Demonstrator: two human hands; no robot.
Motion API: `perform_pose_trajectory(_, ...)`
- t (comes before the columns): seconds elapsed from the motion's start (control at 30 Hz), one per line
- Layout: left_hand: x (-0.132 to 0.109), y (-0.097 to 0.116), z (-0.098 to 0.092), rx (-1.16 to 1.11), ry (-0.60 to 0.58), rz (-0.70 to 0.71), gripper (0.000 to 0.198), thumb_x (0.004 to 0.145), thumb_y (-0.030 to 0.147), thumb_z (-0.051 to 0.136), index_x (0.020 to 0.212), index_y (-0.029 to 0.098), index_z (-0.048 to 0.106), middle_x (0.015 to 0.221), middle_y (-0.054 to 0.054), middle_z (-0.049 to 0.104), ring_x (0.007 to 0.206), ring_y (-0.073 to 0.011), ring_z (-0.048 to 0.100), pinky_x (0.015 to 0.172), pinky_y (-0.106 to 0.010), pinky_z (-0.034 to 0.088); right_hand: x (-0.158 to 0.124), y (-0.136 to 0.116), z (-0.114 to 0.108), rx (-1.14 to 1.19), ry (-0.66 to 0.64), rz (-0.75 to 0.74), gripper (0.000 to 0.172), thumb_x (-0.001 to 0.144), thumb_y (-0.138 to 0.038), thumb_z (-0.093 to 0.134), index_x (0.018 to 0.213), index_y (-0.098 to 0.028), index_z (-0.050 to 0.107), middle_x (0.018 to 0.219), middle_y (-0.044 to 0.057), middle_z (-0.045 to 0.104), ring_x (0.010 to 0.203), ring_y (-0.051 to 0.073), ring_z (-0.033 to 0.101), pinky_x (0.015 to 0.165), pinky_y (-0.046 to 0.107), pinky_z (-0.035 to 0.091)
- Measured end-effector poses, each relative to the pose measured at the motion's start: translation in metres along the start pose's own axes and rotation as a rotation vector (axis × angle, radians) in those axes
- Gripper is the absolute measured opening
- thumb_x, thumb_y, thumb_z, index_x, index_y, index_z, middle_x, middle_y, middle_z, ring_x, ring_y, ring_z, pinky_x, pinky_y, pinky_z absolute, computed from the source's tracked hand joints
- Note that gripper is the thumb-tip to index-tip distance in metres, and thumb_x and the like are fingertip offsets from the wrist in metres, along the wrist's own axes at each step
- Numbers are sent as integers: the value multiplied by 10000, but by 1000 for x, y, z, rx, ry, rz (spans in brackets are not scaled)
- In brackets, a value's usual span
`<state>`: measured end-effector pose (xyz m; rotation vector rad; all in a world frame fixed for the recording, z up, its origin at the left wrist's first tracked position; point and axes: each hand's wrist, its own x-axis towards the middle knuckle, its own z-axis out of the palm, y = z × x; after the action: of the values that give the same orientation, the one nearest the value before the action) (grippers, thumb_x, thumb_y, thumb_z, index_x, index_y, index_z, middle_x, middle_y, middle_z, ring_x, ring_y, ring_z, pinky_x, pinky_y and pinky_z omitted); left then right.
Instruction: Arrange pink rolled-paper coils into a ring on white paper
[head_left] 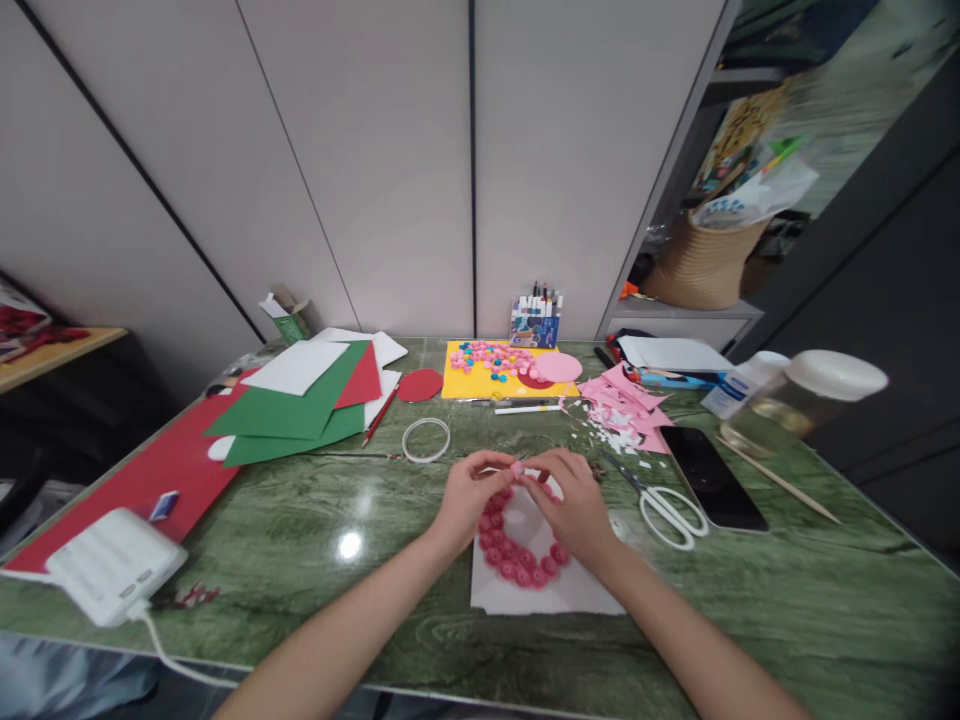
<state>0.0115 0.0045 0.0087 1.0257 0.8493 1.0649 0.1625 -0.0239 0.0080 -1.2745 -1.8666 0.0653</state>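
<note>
My left hand (471,495) and my right hand (574,505) meet above a white sheet (551,598). Pinched between their fingertips is a small pink piece (517,468), possibly rolled paper; its exact form is too small to make out. Directly below, several deep-pink rosette-like pieces (523,572) lie in a ring on the sheet. The fingers hide the ring's far part. White-handled scissors (673,515) rest to the right of my right hand, and a pale round hoop (426,440) lies beyond my left hand.
Yellow paper (469,386) with pink and blue pieces lies at the back, near pink scraps (626,405). A phone (712,480), a wooden stick (784,480) and a lidded jar (795,405) are at right. Green sheets (289,400) and a white power bank (116,565) are at left.
</note>
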Motion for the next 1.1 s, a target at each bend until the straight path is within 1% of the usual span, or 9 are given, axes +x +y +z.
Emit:
perform_pose_trajectory(0.17,1,-1,0,95,20,45,208,635,289,720,784,149,679,752,-46,672,701,-149,601,659,-249,471,0,0,0,2,-20,-1,102,842,-268,513,869,-222,600,837,24,581,824,157,533,765,313,384)
perform_pose_trajectory(0.3,0,1,1,142,49,45,220,622,304,727,774,149,691,740,-56,683,684,-156,607,646,-250,468,0,0,0,12,-19,3,93,841,-269,514,850,-224,596,834,30,573,822,167,520,762,329,385)
perform_pose_trajectory(0.47,-1,3,2,169,70,51,214,610,309,733,747,148,700,705,-52,685,626,-145,600,605,-239,457,0,3,2,70,-39,31,73,834,-258,525,856,-228,587,838,29,563,810,170,523,753,332,384)
perform_pose_trajectory(0.73,-2,1,2,126,60,39,209,616,303,735,757,154,695,715,-46,691,653,-139,607,631,-233,461,0,3,1,98,-76,65,33,831,-236,529,824,-218,555,824,13,542,811,164,513,747,321,366)
perform_pose_trajectory(0.87,-2,1,3,83,60,16,223,608,304,741,757,146,693,715,-50,688,651,-141,604,636,-242,465,0,2,1,111,-77,62,57,838,-228,516,789,-212,539,806,14,543,809,167,510,745,324,364)
perform_pose_trajectory(0.97,-2,1,3,64,58,15,231,613,308,738,766,143,691,713,-53,687,652,-145,605,636,-248,467,1,1,1,125,-57,69,48,834,-253,526,839,-216,557,824,23,552,807,169,512,744,328,376)
perform_pose_trajectory(1.1,-2,1,3,36,56,22,218,615,300,739,765,149,689,702,-46,684,654,-143,605,641,-249,469,1,2,2,125,-43,71,90,840,-274,519,889,-222,574,848,35,558,813,171,516,744,332,391)
